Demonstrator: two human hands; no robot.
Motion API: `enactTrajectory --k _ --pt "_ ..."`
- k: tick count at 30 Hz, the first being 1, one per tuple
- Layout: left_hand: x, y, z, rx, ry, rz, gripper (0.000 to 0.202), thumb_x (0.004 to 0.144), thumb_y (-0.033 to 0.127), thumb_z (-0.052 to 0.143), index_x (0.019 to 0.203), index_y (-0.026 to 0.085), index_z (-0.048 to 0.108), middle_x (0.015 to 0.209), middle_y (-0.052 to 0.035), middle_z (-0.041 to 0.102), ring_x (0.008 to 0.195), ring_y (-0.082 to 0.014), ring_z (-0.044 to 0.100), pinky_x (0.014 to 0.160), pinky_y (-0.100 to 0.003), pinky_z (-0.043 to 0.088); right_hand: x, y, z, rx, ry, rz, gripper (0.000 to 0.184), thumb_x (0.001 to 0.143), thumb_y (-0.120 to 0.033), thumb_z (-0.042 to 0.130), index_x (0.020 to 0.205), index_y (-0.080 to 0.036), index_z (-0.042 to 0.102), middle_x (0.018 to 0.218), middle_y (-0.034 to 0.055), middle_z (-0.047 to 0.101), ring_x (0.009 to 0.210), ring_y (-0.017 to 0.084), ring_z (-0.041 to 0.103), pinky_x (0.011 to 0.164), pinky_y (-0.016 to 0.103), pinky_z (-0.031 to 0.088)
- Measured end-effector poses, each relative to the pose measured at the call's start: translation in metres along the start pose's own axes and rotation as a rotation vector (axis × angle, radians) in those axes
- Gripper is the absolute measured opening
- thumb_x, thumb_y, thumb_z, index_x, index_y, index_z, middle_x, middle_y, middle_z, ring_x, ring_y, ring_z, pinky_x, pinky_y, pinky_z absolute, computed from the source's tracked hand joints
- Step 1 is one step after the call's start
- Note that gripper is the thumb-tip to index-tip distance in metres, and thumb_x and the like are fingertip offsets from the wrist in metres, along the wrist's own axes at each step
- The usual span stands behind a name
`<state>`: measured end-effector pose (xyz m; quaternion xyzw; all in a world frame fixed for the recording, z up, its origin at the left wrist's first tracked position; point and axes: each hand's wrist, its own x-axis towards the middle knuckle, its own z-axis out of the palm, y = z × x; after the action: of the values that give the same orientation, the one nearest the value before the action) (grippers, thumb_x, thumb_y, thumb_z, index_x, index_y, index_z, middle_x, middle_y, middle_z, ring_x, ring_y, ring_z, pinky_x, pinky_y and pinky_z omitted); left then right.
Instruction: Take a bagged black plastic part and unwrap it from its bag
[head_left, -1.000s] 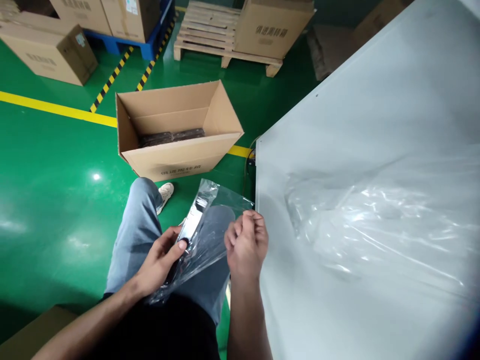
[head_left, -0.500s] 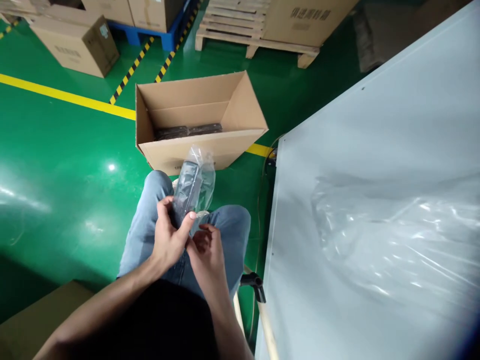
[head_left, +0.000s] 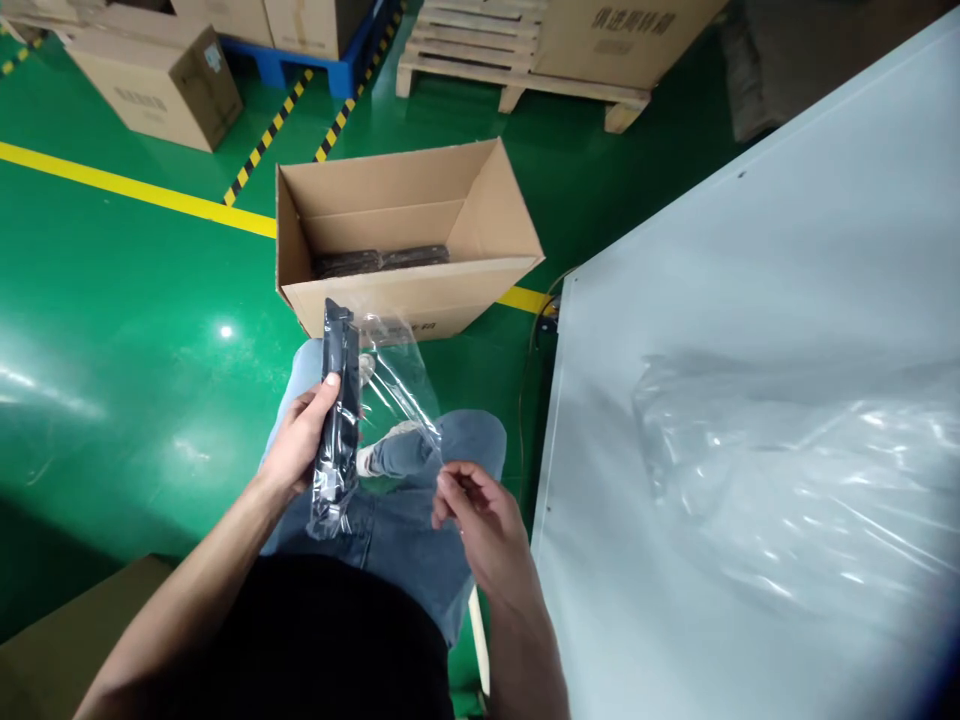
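Note:
My left hand [head_left: 306, 428] is wrapped round a long black part [head_left: 339, 400], held upright over my lap. What kind of part it is, I cannot make out. A clear plastic bag [head_left: 401, 375] covers the part and spreads out to its right. Pinched in the fingers of my right hand [head_left: 480, 510] is the bag's edge, pulled taut down and to the right. Beyond my knees stands an open cardboard box [head_left: 412, 290], with several dark wrapped parts [head_left: 382, 260] lying inside it.
To the right is a light grey table [head_left: 787, 290] with clear plastic bags [head_left: 795, 470] on it. A closed carton [head_left: 150, 85], a blue pallet [head_left: 337, 75] and a wooden pallet [head_left: 510, 95] stand at the back on the green floor.
My hands have moved apart: the left to the left with the black part, the right to the right. The bag, earlier bunched round the part, is now stretched out between them.

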<state>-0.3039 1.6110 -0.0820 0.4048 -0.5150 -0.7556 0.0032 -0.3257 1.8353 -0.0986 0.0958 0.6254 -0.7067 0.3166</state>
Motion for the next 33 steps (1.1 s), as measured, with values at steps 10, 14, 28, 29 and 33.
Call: enactTrajectory --k 10,14,28,29,33 --pt "0.004 -0.002 -0.002 -0.317 -0.273 -0.214 0.055 0.095 0.068 0.061 0.115 0.017 0.073 0.082 -0.0067 0.075 0.064 -0.0192 0.071 0.058 -0.030 0.063 -0.001 0.010 -0.034 -0.123 -0.133 -0.056 0.045 0.082 -0.062 0.084 0.103 -0.024 0.071 0.077 0.0014 0.072 0.072 0.018 0.067 0.078 0.034 0.057" --pt "-0.004 -0.011 0.002 -0.160 -0.231 -0.175 0.071 0.078 0.079 0.075 0.102 0.013 0.075 0.078 -0.0078 0.073 0.057 -0.0167 0.064 0.053 -0.029 0.056 0.005 0.008 -0.045 -0.192 -0.182 -0.166 0.080 0.075 -0.077 0.081 0.135 -0.026 0.067 0.124 0.0147 0.075 0.110 0.032 0.074 0.099 0.050 0.060" --pt "-0.022 -0.015 0.011 0.244 -0.371 -0.002 0.036 0.069 0.026 0.083 0.101 0.016 0.070 0.089 -0.0020 0.074 0.080 -0.0187 0.066 0.072 -0.028 0.049 0.026 -0.035 -0.005 -0.319 0.319 -0.248 0.062 0.087 -0.081 0.062 0.091 -0.020 0.074 0.066 0.0004 0.062 0.055 0.015 0.058 0.052 0.030 0.049" --pt "-0.022 -0.017 0.010 0.229 -0.373 -0.002 0.030 0.070 0.025 0.081 0.097 0.016 0.070 0.084 -0.0009 0.072 0.075 -0.0178 0.065 0.068 -0.027 0.048 0.026 -0.031 -0.005 -0.359 0.362 -0.278 0.063 0.090 -0.081 0.058 0.088 -0.020 0.073 0.063 -0.0012 0.058 0.052 0.014 0.053 0.050 0.029 0.045" --pt "-0.025 -0.022 0.007 0.106 -0.351 -0.104 0.026 0.071 0.030 0.078 0.091 0.017 0.069 0.069 0.0003 0.069 0.057 -0.0162 0.063 0.054 -0.025 0.045 0.028 -0.017 -0.013 -0.449 0.505 -0.347 0.061 0.094 -0.078 0.053 0.089 -0.021 0.072 0.060 -0.0021 0.054 0.054 0.015 0.048 0.053 0.030 0.041"
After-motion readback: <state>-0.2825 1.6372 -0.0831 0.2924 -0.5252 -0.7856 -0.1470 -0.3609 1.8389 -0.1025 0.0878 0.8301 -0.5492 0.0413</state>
